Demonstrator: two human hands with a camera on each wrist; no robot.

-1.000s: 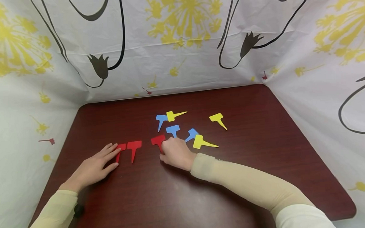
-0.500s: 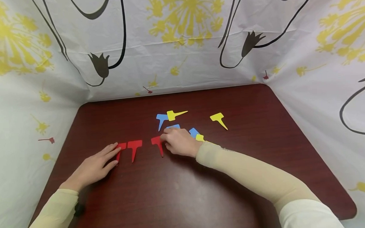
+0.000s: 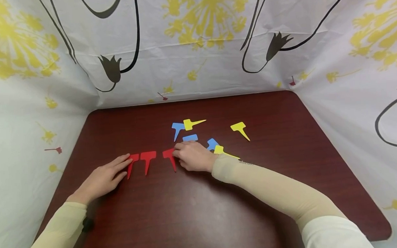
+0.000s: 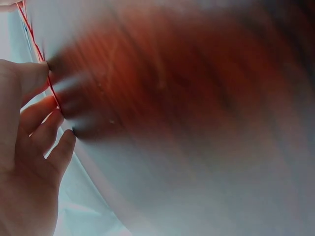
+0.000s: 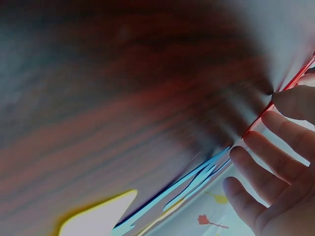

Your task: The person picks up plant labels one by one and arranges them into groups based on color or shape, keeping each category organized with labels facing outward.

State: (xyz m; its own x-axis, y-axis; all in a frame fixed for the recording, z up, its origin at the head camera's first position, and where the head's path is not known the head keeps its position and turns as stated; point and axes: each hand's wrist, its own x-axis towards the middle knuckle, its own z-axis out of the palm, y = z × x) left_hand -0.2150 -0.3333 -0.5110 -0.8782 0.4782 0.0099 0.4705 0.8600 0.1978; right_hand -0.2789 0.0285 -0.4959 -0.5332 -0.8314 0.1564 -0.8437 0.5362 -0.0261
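Observation:
Three red T-shaped plant labels lie in a row on the dark table. My left hand [image 3: 103, 178] rests its fingertips on the leftmost red plant label [image 3: 134, 157]. Just right of it is the middle red plant label [image 3: 148, 156], touched by neither hand. My right hand [image 3: 194, 155] has its fingertips on the right end of the third red plant label [image 3: 168, 153], which lies across a small gap from the middle one. In the right wrist view, fairly straight fingers [image 5: 268, 174] reach to the table, with a thin red edge [image 5: 257, 123] beside them.
Behind my right hand lie a partly covered blue label [image 3: 190, 138], another blue label [image 3: 176, 128] and a yellow label [image 3: 187, 125]. By its wrist, a yellow label [image 3: 219, 149] overlaps a blue label [image 3: 212, 143]. A yellow label [image 3: 239, 126] lies farther right. Patterned cloth [image 3: 197, 76] surrounds the table.
My right hand has moved up off the third red label's stem to its right end, and that label has slid left toward the middle one. My left hand stays in place.

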